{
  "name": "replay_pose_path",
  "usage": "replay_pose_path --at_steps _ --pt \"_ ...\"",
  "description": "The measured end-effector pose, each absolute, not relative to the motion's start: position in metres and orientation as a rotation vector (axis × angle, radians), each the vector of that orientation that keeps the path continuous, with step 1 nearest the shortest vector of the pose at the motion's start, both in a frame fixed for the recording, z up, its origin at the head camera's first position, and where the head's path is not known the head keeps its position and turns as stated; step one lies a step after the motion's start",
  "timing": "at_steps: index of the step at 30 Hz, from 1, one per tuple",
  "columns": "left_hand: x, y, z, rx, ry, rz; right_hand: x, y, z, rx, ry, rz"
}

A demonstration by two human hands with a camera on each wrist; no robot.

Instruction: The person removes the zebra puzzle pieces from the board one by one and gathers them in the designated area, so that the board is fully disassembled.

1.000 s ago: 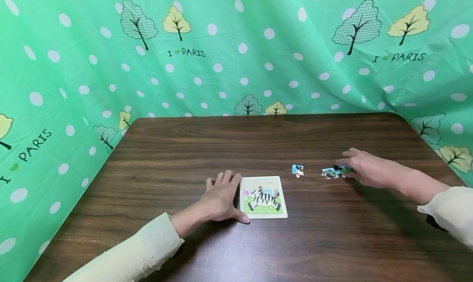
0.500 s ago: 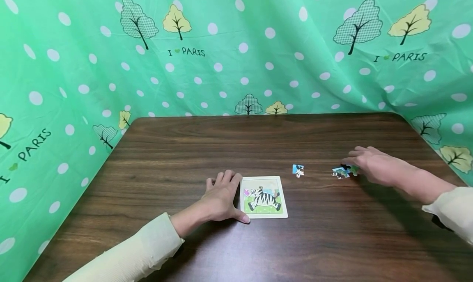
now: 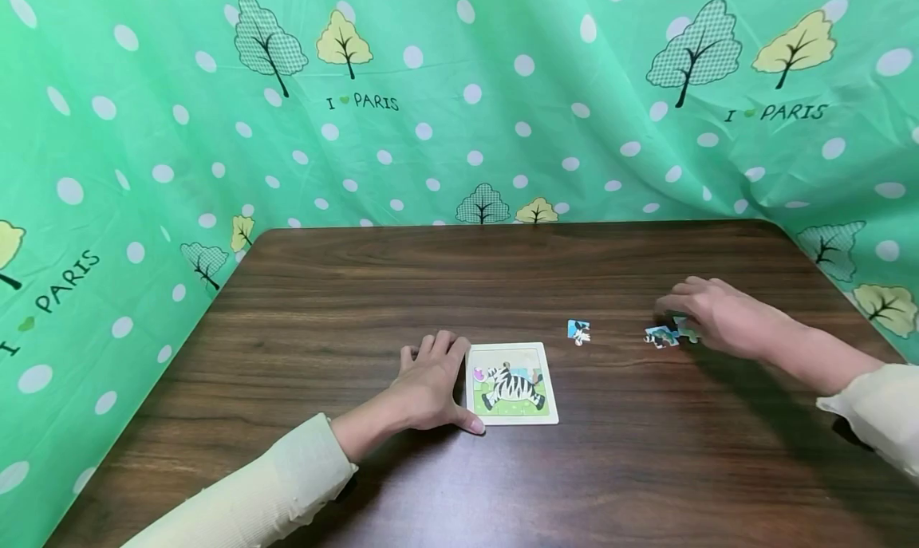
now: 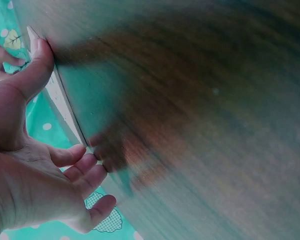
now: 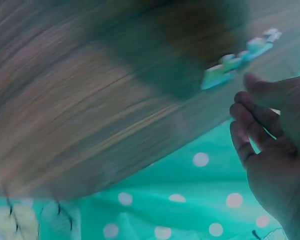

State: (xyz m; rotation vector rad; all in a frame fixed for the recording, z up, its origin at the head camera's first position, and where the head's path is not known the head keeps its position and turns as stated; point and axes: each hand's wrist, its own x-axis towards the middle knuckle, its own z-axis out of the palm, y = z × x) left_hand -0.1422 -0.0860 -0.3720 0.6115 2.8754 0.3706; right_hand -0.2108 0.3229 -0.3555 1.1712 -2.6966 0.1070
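Head view: I'd call this step arranging loose pieces. Puzzle tray (image 3: pixel 517 420) sits well short of the table's (image 3: pixel 323 293) far edge; left hand (image 3: pixel 431 384) spread along its left side. Right hand (image 3: pixel 725 317) is toward the table's right edge, fingers loosely bent, nothing pinched that I can see. Green piece (image 3: pixel 687 330) lies by it, against the middle piece (image 3: pixel 661 337); can't tell if interlocked. Blue-and-white piece (image 3: pixel 578 332) lies nearer the tray. Next calls for a clean pinch, I think; right hand partly hides the green piece. Dotted curtain (image 3: pixel 431 181) hangs behind.

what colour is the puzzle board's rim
The puzzle board's rim is white, clearest in the head view.
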Motion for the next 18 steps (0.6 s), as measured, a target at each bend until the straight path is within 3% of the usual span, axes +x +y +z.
replay_pose_path --at_steps 9,18 --pt "-0.142 -0.087 -0.373 0.612 2.873 0.381 -0.198 0.242 -0.35 0.809 -2.926 0.973" --pt "-0.142 -0.088 -0.374 0.622 2.874 0.385 -0.182 0.162 -0.368 0.967 -2.916 1.145"
